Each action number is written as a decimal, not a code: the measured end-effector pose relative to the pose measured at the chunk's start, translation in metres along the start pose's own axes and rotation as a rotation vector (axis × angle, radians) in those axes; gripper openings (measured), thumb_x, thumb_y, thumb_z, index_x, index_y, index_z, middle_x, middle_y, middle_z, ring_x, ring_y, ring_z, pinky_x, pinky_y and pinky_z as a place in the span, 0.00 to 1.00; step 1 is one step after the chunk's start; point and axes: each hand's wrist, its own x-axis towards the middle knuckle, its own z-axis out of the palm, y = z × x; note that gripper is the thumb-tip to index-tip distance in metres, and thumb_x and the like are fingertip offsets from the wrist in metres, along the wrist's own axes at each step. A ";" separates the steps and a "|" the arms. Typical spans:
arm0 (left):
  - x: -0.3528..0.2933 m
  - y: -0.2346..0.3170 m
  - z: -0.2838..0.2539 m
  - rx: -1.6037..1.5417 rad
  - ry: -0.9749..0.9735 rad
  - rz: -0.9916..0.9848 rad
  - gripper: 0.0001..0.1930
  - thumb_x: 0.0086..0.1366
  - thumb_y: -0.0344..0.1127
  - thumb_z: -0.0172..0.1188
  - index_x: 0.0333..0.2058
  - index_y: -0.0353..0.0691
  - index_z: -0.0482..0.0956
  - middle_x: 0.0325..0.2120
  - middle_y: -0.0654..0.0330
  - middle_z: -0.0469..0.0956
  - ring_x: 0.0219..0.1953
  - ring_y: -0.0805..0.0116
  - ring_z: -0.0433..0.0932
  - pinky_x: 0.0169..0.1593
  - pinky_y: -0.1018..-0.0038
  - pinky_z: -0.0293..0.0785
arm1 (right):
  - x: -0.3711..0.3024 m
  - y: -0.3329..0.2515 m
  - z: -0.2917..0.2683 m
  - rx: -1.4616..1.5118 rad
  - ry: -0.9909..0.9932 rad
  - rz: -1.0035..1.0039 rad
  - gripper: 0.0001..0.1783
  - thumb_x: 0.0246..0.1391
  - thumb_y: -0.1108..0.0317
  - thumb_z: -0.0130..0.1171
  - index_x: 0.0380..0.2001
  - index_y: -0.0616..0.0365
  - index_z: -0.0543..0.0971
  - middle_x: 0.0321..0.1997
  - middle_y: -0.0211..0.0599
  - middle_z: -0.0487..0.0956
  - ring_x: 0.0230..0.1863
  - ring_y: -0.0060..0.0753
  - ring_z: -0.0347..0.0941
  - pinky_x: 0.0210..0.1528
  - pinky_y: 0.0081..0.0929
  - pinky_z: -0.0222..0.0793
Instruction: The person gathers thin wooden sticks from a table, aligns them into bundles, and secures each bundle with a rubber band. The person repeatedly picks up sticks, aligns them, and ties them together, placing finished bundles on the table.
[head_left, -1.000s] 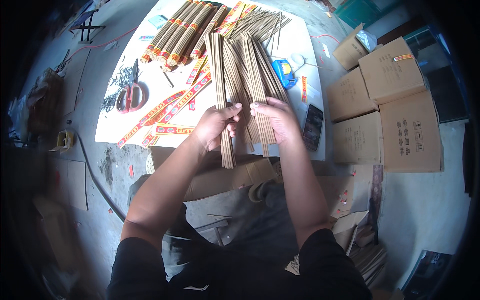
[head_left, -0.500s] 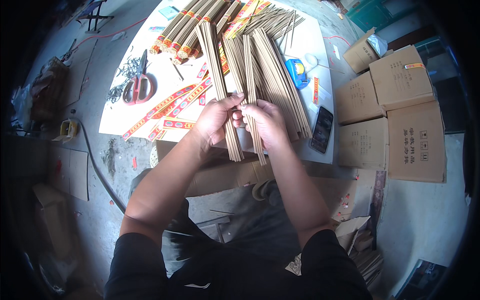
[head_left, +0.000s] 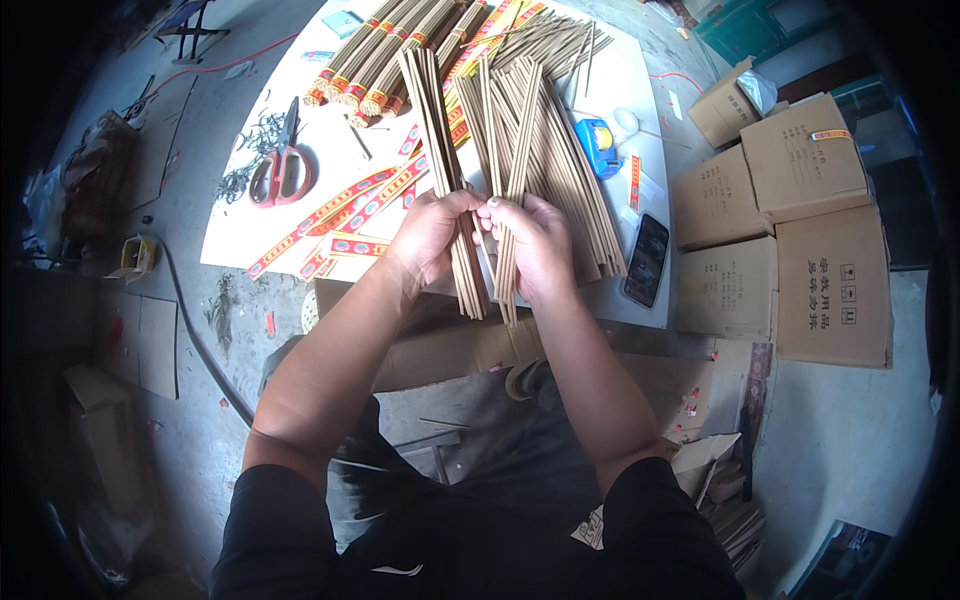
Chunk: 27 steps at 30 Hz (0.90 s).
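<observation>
My left hand (head_left: pixel 428 236) is closed around a slim bunch of brown incense sticks (head_left: pixel 431 115), which stands nearly upright. Close beside it, my right hand (head_left: pixel 538 246) grips a smaller bunch of incense sticks (head_left: pixel 522 140) that leans to the right at its top. The fingertips of both hands meet between the bunches, and one or more sticks cross there. Behind my right hand a broad layer of loose incense sticks (head_left: pixel 582 205) lies on the white table (head_left: pixel 235 235). Red and yellow paper strips (head_left: pixel 350 205) lie left of my hands.
Banded incense bundles (head_left: pixel 385 65) are stacked at the far left, more loose sticks (head_left: pixel 550 42) at the back. Scissors (head_left: pixel 283 165) lie left. A blue tape dispenser (head_left: pixel 598 148) and a phone (head_left: pixel 646 260) are on the right. Cardboard boxes (head_left: pixel 725 285) stand beyond the table's right edge.
The right hand's bunch has swung from nearly upright to a rightward lean, and its sticks have fanned apart. The left hand and its bunch have barely moved.
</observation>
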 end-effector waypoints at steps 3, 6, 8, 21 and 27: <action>-0.002 0.001 0.003 -0.033 -0.008 0.003 0.06 0.70 0.32 0.61 0.39 0.34 0.79 0.27 0.60 0.81 0.27 0.71 0.80 0.31 0.74 0.79 | 0.003 0.007 -0.004 0.003 -0.040 0.004 0.07 0.59 0.72 0.64 0.38 0.66 0.81 0.34 0.35 0.83 0.31 0.20 0.77 0.35 0.21 0.74; 0.000 -0.001 -0.004 -0.026 -0.071 0.025 0.10 0.71 0.39 0.64 0.37 0.37 0.79 0.26 0.62 0.80 0.26 0.72 0.79 0.30 0.75 0.77 | 0.004 0.010 0.000 0.011 -0.058 -0.003 0.09 0.60 0.73 0.65 0.41 0.66 0.82 0.35 0.33 0.84 0.33 0.18 0.78 0.37 0.20 0.75; -0.001 0.001 -0.007 -0.026 -0.092 0.005 0.10 0.70 0.38 0.64 0.38 0.37 0.80 0.27 0.61 0.81 0.26 0.72 0.79 0.30 0.75 0.76 | 0.004 0.008 -0.001 -0.019 -0.076 0.028 0.10 0.59 0.74 0.65 0.42 0.66 0.82 0.36 0.33 0.84 0.34 0.18 0.78 0.38 0.20 0.75; 0.004 0.007 -0.014 0.007 -0.095 0.057 0.08 0.68 0.31 0.62 0.42 0.32 0.80 0.30 0.58 0.81 0.27 0.69 0.80 0.32 0.72 0.80 | 0.006 0.008 -0.004 -0.032 -0.132 0.054 0.10 0.62 0.72 0.65 0.44 0.67 0.82 0.36 0.33 0.84 0.36 0.20 0.79 0.41 0.22 0.75; 0.000 0.013 -0.009 -0.028 -0.029 0.056 0.09 0.69 0.30 0.60 0.45 0.32 0.78 0.30 0.58 0.81 0.26 0.70 0.78 0.31 0.72 0.79 | 0.004 0.005 -0.002 -0.126 -0.127 -0.040 0.11 0.61 0.70 0.66 0.45 0.65 0.82 0.36 0.30 0.84 0.34 0.17 0.77 0.37 0.21 0.74</action>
